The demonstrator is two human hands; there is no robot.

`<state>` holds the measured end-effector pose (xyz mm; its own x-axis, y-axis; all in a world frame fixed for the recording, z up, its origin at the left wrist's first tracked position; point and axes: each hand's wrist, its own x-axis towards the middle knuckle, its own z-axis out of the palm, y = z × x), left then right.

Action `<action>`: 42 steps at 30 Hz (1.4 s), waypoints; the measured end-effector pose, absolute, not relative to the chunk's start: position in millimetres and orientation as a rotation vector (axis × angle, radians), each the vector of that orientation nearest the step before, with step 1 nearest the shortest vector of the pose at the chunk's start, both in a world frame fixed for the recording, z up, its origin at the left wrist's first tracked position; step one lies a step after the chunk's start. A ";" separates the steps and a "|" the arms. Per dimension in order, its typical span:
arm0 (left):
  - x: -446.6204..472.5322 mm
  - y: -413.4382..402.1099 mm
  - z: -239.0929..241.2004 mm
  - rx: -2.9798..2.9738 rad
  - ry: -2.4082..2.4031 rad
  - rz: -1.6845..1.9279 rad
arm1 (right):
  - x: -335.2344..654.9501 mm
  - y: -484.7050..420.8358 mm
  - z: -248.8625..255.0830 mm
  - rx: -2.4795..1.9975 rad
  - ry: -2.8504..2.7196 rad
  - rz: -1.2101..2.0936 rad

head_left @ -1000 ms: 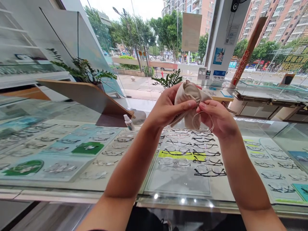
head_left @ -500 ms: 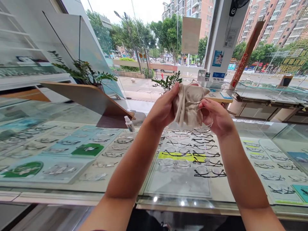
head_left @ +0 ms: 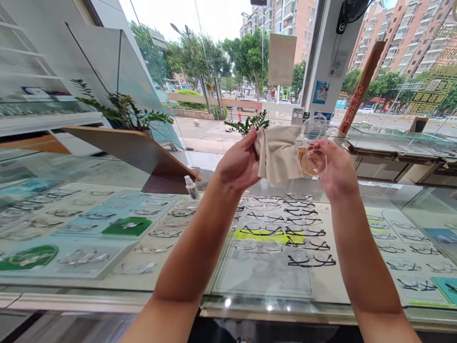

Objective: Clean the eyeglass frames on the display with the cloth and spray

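Both hands are raised side by side above a glass counter (head_left: 250, 305). The left hand (head_left: 237, 164) is closed on a beige cloth (head_left: 280, 152), pinching its upper left corner between thumb and fingers so the cloth hangs down in loose folds. The right hand (head_left: 333, 169) grips a pair of clear glasses (head_left: 314, 145) with its fingertips. The frame is turned on end, with 1 lens above the other. The glasses sit just beside the cloth's right edge; whether they touch it cannot be told.

Under the counter's glass top lie many rows of spectacle frames (head_left: 282, 228) on pale, green and yellow mats. A small white bottle (head_left: 192, 186) stands on the counter left of the left wrist, beside a slanted wooden board (head_left: 132, 147). A leafy plant (head_left: 121, 107) rises behind that board.
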<state>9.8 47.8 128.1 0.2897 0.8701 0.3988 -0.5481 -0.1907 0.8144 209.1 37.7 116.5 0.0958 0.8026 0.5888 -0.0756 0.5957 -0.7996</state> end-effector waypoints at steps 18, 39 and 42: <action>47.2 36.7 108.8 1.173 0.343 1.460 | 146.0 26.8 73.3 -1.258 -1.640 -0.667; 6.9 31.1 123.1 1.675 0.555 1.702 | 225.6 18.0 131.6 -0.668 -1.466 0.942; 3.6 24.1 126.5 1.808 0.533 1.699 | 224.3 10.3 134.5 -0.651 -1.501 0.982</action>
